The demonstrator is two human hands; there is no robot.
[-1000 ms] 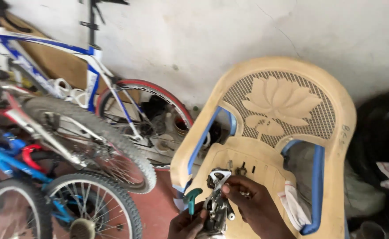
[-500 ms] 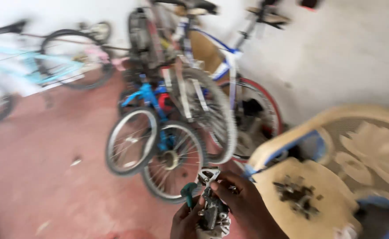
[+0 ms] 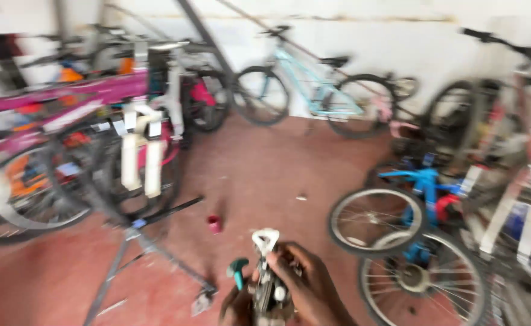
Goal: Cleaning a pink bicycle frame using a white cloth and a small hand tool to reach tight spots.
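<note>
**Metal bike part carried in both hands**

While both hands clasp it, the silver-and-black metal bicycle mechanism (image 3: 269, 284) sits low centre above the red floor (image 3: 259, 175). Right hand (image 3: 304, 284) fingers wrap it; left hand (image 3: 238, 305) also pinches a teal-handled tool (image 3: 237, 270). Fitting looks undone.

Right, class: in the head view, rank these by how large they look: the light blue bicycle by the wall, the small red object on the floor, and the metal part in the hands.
1. light blue bicycle, though farthest away
2. metal part, nearest the camera
3. small red object
</note>
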